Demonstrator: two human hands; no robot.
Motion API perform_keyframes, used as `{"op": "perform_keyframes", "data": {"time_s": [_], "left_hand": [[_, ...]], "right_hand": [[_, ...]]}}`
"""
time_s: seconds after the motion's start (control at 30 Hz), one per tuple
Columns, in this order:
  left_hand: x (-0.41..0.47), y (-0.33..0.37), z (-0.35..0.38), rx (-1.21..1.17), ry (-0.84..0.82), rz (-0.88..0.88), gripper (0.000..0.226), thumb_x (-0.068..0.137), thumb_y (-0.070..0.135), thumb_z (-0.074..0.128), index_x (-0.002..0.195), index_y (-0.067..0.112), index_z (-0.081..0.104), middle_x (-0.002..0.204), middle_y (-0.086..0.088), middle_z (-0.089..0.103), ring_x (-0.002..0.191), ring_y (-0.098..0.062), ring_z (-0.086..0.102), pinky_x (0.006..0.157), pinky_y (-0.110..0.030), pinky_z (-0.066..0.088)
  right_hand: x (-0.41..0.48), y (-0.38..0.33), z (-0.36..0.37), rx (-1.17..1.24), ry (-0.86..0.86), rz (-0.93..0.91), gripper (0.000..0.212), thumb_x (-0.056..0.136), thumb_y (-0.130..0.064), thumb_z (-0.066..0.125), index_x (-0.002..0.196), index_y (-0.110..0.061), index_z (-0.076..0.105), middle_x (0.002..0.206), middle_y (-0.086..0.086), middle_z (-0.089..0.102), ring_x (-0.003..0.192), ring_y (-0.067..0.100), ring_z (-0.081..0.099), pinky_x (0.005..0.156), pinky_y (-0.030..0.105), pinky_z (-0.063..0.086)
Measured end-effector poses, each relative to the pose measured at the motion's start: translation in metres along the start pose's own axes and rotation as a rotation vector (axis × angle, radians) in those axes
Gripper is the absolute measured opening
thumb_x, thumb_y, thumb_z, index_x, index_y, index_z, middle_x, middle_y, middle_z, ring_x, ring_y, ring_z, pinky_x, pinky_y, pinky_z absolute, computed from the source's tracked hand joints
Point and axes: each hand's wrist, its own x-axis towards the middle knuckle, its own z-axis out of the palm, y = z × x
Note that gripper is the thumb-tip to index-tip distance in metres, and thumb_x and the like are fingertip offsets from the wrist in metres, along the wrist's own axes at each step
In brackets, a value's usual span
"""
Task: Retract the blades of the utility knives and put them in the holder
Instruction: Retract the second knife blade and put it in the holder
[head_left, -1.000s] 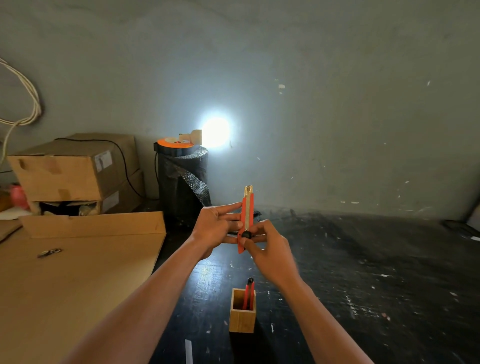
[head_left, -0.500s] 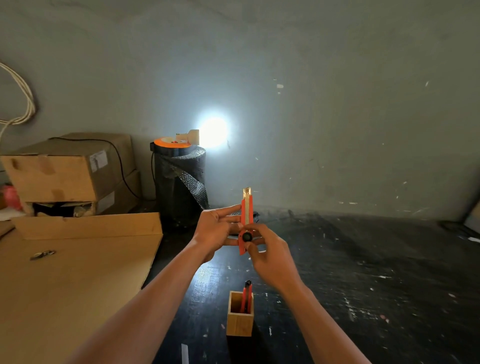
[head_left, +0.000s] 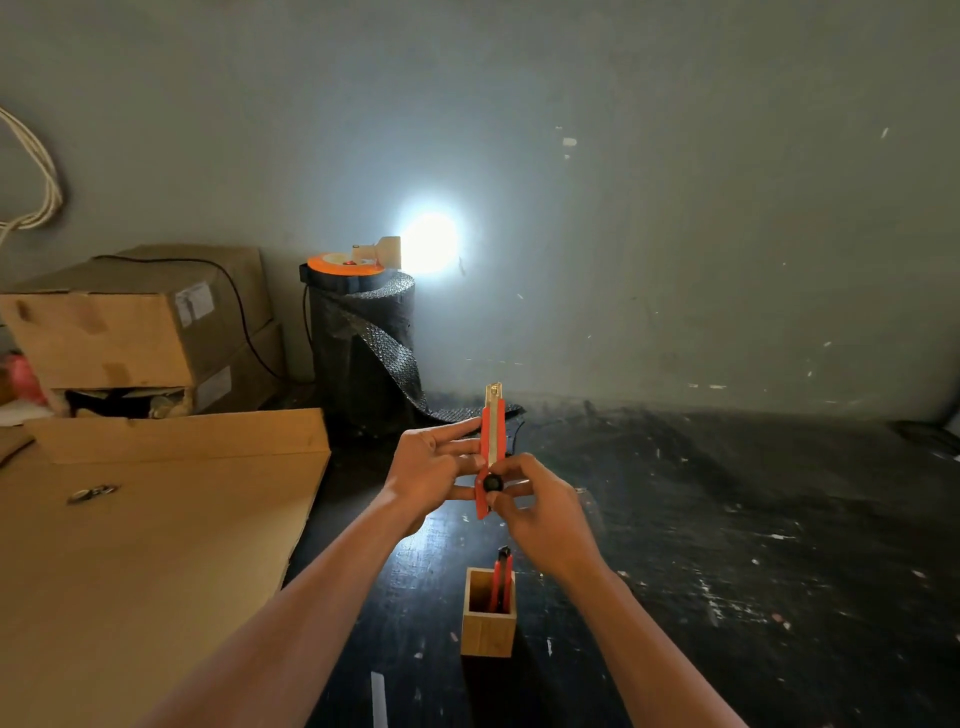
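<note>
While both hands meet above the dark table (head_left: 727, 519), an orange utility knife (head_left: 492, 441) is held upright between them, tip pointing up. The left hand (head_left: 431, 467) supports the knife body from the left, its fingers extended nearly flat against the handle. The right hand (head_left: 545, 514) grips the lower end, thumb and forefinger pinched around the black slider knob (head_left: 492, 484). A short metallic section shows at the knife's top end; whether that is blade or guide cannot be determined. Directly below the hands stands a small wooden holder (head_left: 488, 631), upright on the table, with a second red-handled knife (head_left: 502, 577) already standing inside it. To the left lie a flat cardboard sheet (head_left: 156, 545) and stacked cardboard boxes (head_left: 130, 322). A dark wrapped roll (head_left: 363, 353) stands against the wall beside a bright lamp (head_left: 428, 241).
</note>
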Motion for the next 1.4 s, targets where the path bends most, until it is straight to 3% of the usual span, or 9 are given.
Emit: {"op": "perform_keyframes", "data": {"time_s": [0.23, 0.37, 0.47, 0.63, 0.73, 0.93, 1.03, 1.17, 1.4], "left_hand": [[-0.002, -0.039, -0.005, -0.006, -0.063, -0.027, 0.053, 0.087, -0.02, 0.064, 0.127, 0.014, 0.069, 0.098, -0.006, 0.083, 0.086, -0.027, 0.081, 0.061, -0.036, 0.065], [0.007, -0.066, -0.003, -0.004, -0.042, -0.069, 0.047, 0.087, -0.016, 0.067, 0.123, 0.013, 0.071, 0.097, -0.007, 0.082, 0.086, -0.027, 0.081, 0.067, -0.035, 0.066], [0.021, -0.098, -0.01, 0.19, 0.049, -0.109, 0.043, 0.088, -0.004, 0.073, 0.129, 0.01, 0.069, 0.108, -0.007, 0.08, 0.095, -0.023, 0.078, 0.08, -0.041, 0.066], [0.022, -0.147, -0.019, 0.463, -0.017, -0.195, 0.059, 0.087, 0.003, 0.076, 0.142, 0.014, 0.058, 0.139, -0.012, 0.065, 0.122, -0.026, 0.066, 0.097, -0.042, 0.06], [0.024, -0.174, -0.017, 0.523, -0.08, -0.267, 0.077, 0.079, 0.007, 0.085, 0.148, 0.014, 0.051, 0.147, -0.011, 0.057, 0.132, -0.028, 0.058, 0.105, -0.043, 0.054], [0.033, -0.216, -0.009, 0.588, -0.121, -0.395, 0.095, 0.074, 0.009, 0.089, 0.154, 0.017, 0.039, 0.157, -0.01, 0.046, 0.137, -0.033, 0.053, 0.103, -0.05, 0.054], [0.033, -0.226, -0.006, 0.58, -0.101, -0.402, 0.09, 0.078, 0.008, 0.086, 0.154, 0.017, 0.04, 0.155, -0.007, 0.05, 0.14, -0.028, 0.05, 0.11, -0.045, 0.049], [0.03, -0.234, -0.005, 0.5, -0.107, -0.399, 0.07, 0.081, 0.0, 0.08, 0.142, 0.027, 0.058, 0.138, 0.003, 0.066, 0.128, -0.02, 0.062, 0.096, -0.03, 0.05], [0.027, -0.239, -0.006, 0.464, -0.079, -0.389, 0.071, 0.083, 0.0, 0.078, 0.144, 0.029, 0.056, 0.14, 0.003, 0.066, 0.132, -0.02, 0.059, 0.107, -0.045, 0.048]], "right_hand": [[0.017, 0.014, 0.005, 0.172, 0.036, 0.125, 0.044, 0.095, -0.035, 0.07, 0.136, -0.029, 0.055, 0.106, -0.004, 0.077, 0.092, 0.01, 0.074, 0.083, 0.032, 0.063], [0.025, 0.024, 0.01, 0.193, 0.015, 0.156, 0.02, 0.095, -0.026, 0.069, 0.114, -0.022, 0.066, 0.094, -0.002, 0.078, 0.081, 0.012, 0.077, 0.079, 0.04, 0.065], [0.028, 0.04, 0.017, 0.174, 0.016, 0.175, 0.012, 0.093, -0.022, 0.071, 0.103, -0.022, 0.065, 0.09, -0.001, 0.076, 0.081, 0.014, 0.076, 0.078, 0.042, 0.065], [0.032, 0.069, 0.034, 0.083, 0.003, 0.237, 0.015, 0.094, -0.008, 0.067, 0.105, -0.015, 0.062, 0.091, 0.003, 0.072, 0.078, 0.015, 0.075, 0.073, 0.043, 0.065], [0.031, 0.086, 0.051, 0.046, -0.044, 0.279, 0.013, 0.096, -0.012, 0.065, 0.107, -0.019, 0.061, 0.095, 0.004, 0.071, 0.083, 0.018, 0.074, 0.072, 0.043, 0.065], [0.028, 0.118, 0.083, -0.035, -0.101, 0.384, 0.006, 0.099, -0.018, 0.063, 0.103, -0.016, 0.065, 0.097, 0.002, 0.072, 0.087, 0.017, 0.07, 0.072, 0.033, 0.06], [0.026, 0.132, 0.094, -0.091, -0.129, 0.404, 0.005, 0.098, -0.018, 0.063, 0.102, -0.018, 0.066, 0.095, -0.001, 0.072, 0.084, 0.014, 0.068, 0.062, 0.024, 0.051], [0.021, 0.145, 0.105, -0.163, -0.133, 0.421, 0.008, 0.096, -0.017, 0.063, 0.101, -0.021, 0.067, 0.096, -0.001, 0.073, 0.088, 0.019, 0.068, 0.074, 0.038, 0.059], [0.019, 0.147, 0.111, -0.161, -0.092, 0.441, 0.012, 0.099, -0.018, 0.06, 0.106, -0.019, 0.07, 0.104, 0.001, 0.075, 0.098, 0.019, 0.07, 0.079, 0.03, 0.057]]}}
